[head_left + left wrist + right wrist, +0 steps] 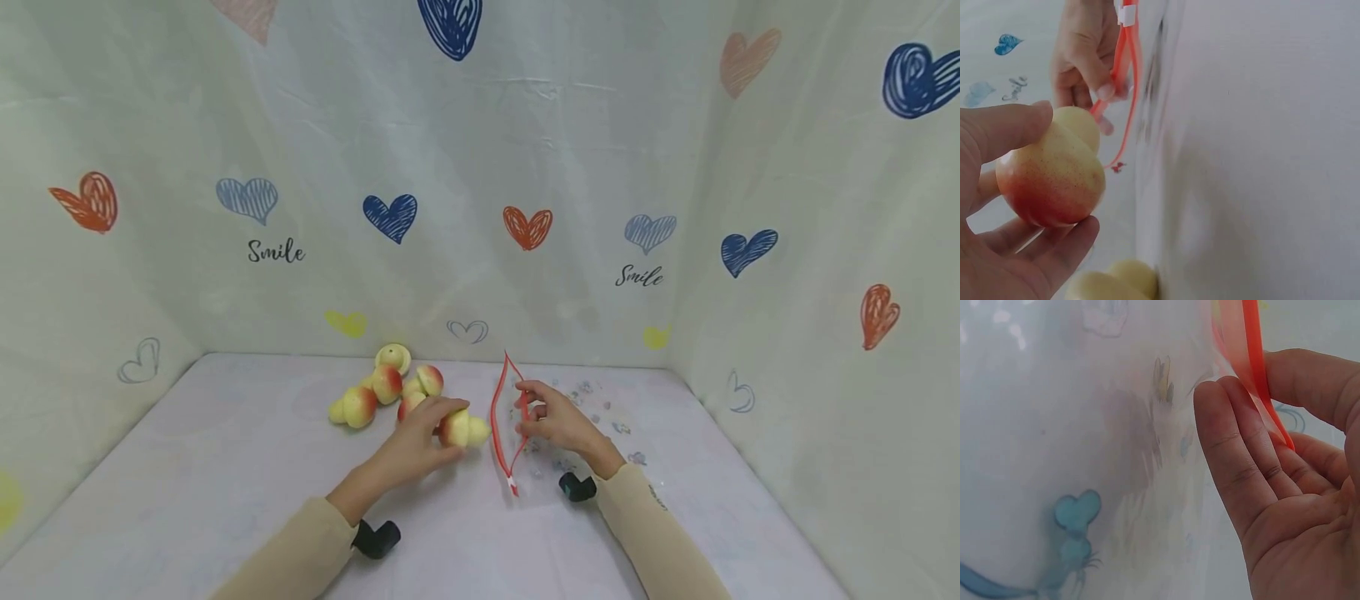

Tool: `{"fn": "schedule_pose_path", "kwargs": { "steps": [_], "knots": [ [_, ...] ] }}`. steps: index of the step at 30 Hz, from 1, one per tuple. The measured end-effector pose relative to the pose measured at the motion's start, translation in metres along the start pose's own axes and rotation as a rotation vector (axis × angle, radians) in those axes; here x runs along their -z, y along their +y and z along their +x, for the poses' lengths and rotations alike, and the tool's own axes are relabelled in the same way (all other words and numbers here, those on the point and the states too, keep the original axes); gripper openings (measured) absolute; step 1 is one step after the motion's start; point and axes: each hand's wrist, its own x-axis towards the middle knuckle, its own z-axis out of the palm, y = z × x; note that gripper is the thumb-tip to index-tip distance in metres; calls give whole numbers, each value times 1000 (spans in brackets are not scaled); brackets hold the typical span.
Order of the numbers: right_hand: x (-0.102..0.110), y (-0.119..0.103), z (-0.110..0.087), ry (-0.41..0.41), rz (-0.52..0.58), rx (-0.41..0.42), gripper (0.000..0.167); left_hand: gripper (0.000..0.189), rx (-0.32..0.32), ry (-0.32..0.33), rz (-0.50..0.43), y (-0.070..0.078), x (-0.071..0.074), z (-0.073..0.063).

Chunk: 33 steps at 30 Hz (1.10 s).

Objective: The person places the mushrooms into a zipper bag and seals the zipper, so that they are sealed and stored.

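Observation:
My left hand [415,443] grips a two-lobed, yellow-and-red fruit-like piece [1054,178] between thumb and fingers, with its small pale lobe pointing toward the bag. To its right, a clear zip bag [1104,444] with printed pictures has its red zip edge [497,417] spread apart into a long opening. My right hand [558,421] pinches the right side of that edge. In the right wrist view, the fingers [1225,444] lie against the clear film, with the thumb across the red strip. The held piece is close to the left side of the opening.
Several similar yellow-and-red pieces [360,407] lie grouped at the back left of the white table [247,467]. One pale round piece [393,358] sits at the far edge. A white curtain with printed hearts [465,283] stands behind and at both sides.

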Motion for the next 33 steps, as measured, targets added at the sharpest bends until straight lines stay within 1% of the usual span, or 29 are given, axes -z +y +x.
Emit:
{"fn": "schedule_pose_path", "kwargs": {
  "steps": [2,4,7,9,13,17,23,30,33],
  "knots": [
    [0,0,0,1,-6,-3,69,59,15,21,12,1,-4,4],
    [0,0,0,-4,-8,2,69,59,44,33,13,2,-8,7],
    [1,0,0,-19,-3,22,69,58,95,28,-16,4,-15,12],
    [1,1,0,-28,-2,37,69,59,110,18,-43,5,-18,15],
    [3,0,-1,-37,-3,61,68,60,102,3,-55,7,-24,21],
    [3,0,-1,-32,-6,65,67,58,104,0,-40,9,-27,25],
    [3,0,-1,-41,-1,60,68,58,121,-31,-14,9,-32,27],
    [4,-3,-1,-41,16,63,67,57,78,-55,-13,9,-35,28],
    [4,-3,-1,-39,19,51,68,57,88,-74,0,10,-37,28]
  ]
}}
